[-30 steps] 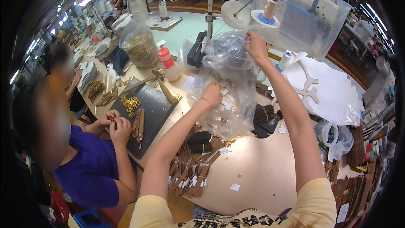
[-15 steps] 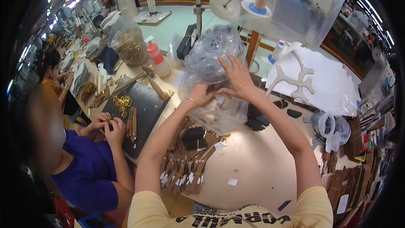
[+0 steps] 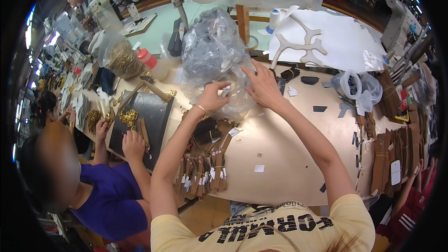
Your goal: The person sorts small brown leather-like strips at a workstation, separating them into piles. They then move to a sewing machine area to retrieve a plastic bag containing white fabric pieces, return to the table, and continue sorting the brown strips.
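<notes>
tan table [image 3: 289, 163] | bearing: plastic bag [image 3: 210, 37] | black board [image 3: 158, 117] | white scrap [image 3: 259, 168]

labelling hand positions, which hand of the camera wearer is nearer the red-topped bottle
Left. The left hand is right of the red-topped bottle, at the clear plastic bag; the right hand is farther right, by the bag's right edge.

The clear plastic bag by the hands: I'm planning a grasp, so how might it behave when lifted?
The clear plastic bag is probably floppy, as it lies in loose, uneven wrinkles. Its glossy surface suggests it could be slippery. It bulges at the far end, so that end may sag when lifted.
</notes>
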